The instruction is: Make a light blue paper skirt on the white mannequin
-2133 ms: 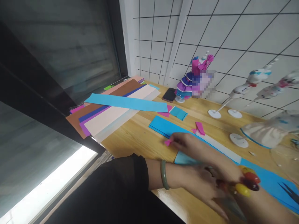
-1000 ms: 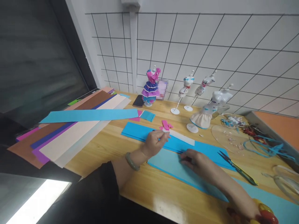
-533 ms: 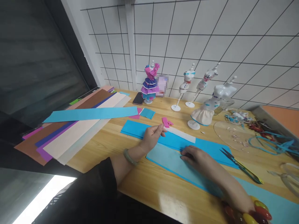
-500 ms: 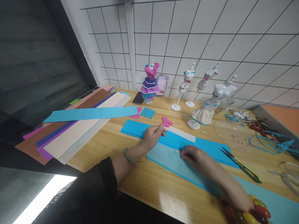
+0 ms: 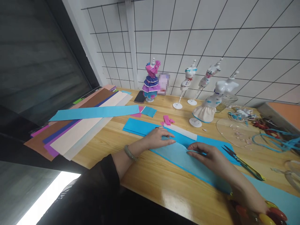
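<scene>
soft, fairly even light leaves a pale glare patch on the table [image 5: 93,157] at bottom centre, a bright white strip [image 5: 50,197] burns out at lower left, the upper left stays dark, and the edges look stretched.

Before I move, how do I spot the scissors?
On the table, follow the bright blue strip to its right end. The scissors lie partly across it; dark pointed blades and yellow-green handles set them apart from flat strips.

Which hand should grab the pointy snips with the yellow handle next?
Probably the right hand: it's nearer the black-and-yellow pointed snips than the left hand. But it's pinching the long, pale blue sheet, so it should let go first.
</scene>
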A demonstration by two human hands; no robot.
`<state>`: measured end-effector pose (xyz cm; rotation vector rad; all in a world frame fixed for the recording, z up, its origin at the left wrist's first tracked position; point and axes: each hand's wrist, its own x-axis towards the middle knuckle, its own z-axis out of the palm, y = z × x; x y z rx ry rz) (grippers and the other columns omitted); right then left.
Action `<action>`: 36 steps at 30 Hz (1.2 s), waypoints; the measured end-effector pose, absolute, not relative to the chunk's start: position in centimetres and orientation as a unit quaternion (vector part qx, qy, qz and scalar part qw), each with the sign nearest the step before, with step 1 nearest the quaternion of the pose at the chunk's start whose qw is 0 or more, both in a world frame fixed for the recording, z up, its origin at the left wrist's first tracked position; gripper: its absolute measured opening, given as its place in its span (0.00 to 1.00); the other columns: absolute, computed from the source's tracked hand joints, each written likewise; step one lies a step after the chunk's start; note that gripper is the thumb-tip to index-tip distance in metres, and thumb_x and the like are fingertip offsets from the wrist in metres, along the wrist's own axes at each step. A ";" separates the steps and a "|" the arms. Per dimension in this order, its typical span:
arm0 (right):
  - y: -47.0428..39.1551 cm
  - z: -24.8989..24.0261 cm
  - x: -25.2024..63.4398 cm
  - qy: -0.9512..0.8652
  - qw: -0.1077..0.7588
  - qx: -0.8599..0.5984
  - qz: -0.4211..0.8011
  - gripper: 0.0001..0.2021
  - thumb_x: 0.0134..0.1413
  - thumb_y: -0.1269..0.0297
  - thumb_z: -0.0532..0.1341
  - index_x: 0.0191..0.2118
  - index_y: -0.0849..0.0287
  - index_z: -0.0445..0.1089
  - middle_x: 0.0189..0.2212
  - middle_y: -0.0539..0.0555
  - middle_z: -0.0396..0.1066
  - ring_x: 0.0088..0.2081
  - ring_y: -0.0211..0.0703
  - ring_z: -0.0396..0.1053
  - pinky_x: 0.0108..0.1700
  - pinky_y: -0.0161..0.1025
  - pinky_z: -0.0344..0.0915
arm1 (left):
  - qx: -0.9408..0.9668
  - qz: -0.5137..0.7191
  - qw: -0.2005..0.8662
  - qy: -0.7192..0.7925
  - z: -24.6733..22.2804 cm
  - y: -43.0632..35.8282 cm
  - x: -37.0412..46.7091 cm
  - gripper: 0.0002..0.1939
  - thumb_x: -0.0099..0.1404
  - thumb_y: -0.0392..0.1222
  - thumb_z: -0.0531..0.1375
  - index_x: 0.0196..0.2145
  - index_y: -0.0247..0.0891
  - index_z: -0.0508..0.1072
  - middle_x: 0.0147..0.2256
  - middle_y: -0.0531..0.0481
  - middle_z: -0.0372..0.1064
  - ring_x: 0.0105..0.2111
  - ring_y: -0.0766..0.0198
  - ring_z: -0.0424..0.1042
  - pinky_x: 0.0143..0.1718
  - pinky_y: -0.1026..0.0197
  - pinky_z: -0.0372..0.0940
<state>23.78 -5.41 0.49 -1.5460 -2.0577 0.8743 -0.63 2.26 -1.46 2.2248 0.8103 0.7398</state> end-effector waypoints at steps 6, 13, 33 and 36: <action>-5.5 0.3 23.5 -0.740 0.206 -0.560 0.309 0.16 0.54 0.49 0.59 0.42 0.54 0.73 0.40 0.56 0.75 0.39 0.49 0.70 0.40 0.43 0.67 | 0.880 0.240 0.302 0.277 -1.5 2.5 -0.9 0.10 0.57 0.47 0.64 0.30 0.37 0.77 0.31 0.49 0.72 0.36 0.62 0.69 0.46 0.58 0.59; -5.2 -0.4 23.9 -0.738 0.203 -0.576 0.288 0.19 0.55 0.56 0.59 0.51 0.56 0.70 0.46 0.58 0.74 0.45 0.52 0.71 0.47 0.49 0.67 | 0.800 0.247 0.428 0.340 -0.9 2.3 -1.1 0.09 0.54 0.42 0.64 0.33 0.36 0.73 0.34 0.51 0.72 0.37 0.64 0.69 0.39 0.64 0.62; -5.2 -1.8 20.4 -0.793 0.229 -0.511 0.241 0.16 0.64 0.55 0.50 0.38 0.57 0.72 0.37 0.57 0.75 0.41 0.47 0.71 0.43 0.41 0.65 | 0.769 0.278 0.446 0.364 -1.3 1.8 -0.5 0.14 0.57 0.45 0.63 0.39 0.36 0.77 0.33 0.49 0.76 0.36 0.64 0.74 0.40 0.63 0.66; -5.1 -1.9 20.5 -0.794 0.229 -0.511 0.237 0.17 0.64 0.54 0.50 0.39 0.57 0.72 0.37 0.57 0.75 0.40 0.47 0.71 0.42 0.41 0.65 | 0.721 0.334 0.470 0.385 -1.6 2.7 -0.5 0.15 0.58 0.46 0.63 0.40 0.34 0.76 0.31 0.47 0.75 0.33 0.63 0.74 0.39 0.60 0.67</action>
